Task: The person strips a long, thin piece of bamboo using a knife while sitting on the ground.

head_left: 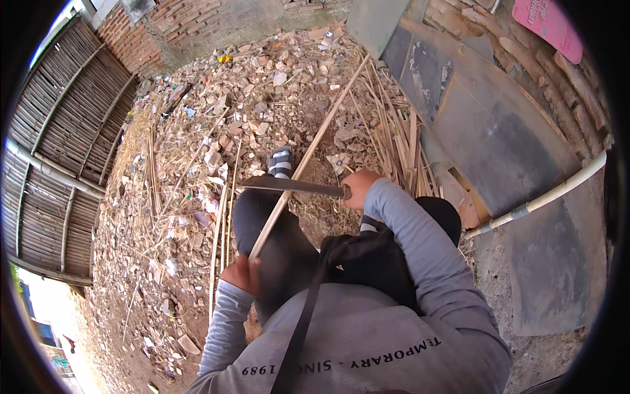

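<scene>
My left hand (241, 274) is closed round the near end of a long split bamboo strip (321, 135). The strip slants up and away to the right across my left thigh. In my right hand (361, 188) is the handle of a machete (317, 188), its dark blade pointing left. The blade crosses the strip above my left knee; whether its edge touches or cuts into the wood I cannot tell. A sandal (280, 159) on my left foot shows just beyond the blade.
Loose bamboo strips (401, 141) lie ahead to the right, and a few thin ones (221, 236) beside my left leg. Broken-brick rubble (190, 190) covers the ground. Grey panels (505, 138) and a pale pipe (564, 176) are at right, a bamboo fence (65, 125) at left.
</scene>
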A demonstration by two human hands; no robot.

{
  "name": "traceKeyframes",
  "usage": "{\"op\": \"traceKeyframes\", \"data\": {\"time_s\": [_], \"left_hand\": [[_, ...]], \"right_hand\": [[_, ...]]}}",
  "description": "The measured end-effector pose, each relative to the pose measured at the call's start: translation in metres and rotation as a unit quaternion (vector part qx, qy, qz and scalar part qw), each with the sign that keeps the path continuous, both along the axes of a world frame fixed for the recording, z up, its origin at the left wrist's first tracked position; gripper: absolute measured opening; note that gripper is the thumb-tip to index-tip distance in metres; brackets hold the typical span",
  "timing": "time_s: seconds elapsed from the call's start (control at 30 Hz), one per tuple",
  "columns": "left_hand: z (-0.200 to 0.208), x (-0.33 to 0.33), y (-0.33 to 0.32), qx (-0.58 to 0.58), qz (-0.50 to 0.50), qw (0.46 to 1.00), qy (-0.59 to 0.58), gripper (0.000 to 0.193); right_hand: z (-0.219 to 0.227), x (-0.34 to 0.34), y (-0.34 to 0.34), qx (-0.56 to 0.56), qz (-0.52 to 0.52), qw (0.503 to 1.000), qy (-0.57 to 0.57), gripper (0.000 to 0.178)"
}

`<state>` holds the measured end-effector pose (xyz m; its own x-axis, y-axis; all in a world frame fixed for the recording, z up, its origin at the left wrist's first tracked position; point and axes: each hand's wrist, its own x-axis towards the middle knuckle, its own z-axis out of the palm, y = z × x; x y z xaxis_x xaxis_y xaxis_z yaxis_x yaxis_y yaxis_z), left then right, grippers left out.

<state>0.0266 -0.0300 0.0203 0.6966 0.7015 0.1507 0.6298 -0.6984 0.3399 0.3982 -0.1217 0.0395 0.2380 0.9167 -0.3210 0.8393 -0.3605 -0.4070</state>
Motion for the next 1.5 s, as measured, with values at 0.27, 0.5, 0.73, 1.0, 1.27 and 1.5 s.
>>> {"op": "traceKeyframes", "data": {"time_s": [0.27,0.5,0.73,1.0,1.27,1.5], "left_hand": [[0.003,0.008,0.000,-0.015,0.013,1.000,-0.001,0.036],[0.004,0.007,0.001,-0.010,0.005,1.000,-0.013,0.037],[0.001,0.009,0.002,-0.013,0.004,1.000,-0.014,0.037],[0.002,0.008,0.004,-0.014,-0.003,1.000,-0.022,0.038],[0.004,0.011,0.003,-0.015,0.001,1.000,-0.019,0.037],[0.001,0.007,0.005,-0.029,0.005,0.999,-0.016,0.037]], "right_hand": [[-0.027,0.011,0.006,0.059,-0.002,0.998,0.012,0.034],[-0.006,0.002,-0.002,0.065,0.002,0.998,0.003,0.030],[-0.022,0.020,0.007,0.079,-0.078,0.994,-0.007,0.028],[-0.008,-0.010,0.004,0.074,0.006,0.997,-0.020,0.027],[-0.032,0.027,0.014,0.095,-0.097,0.991,-0.016,0.028],[-0.005,-0.011,0.005,0.073,-0.023,0.997,-0.003,0.027]]}}
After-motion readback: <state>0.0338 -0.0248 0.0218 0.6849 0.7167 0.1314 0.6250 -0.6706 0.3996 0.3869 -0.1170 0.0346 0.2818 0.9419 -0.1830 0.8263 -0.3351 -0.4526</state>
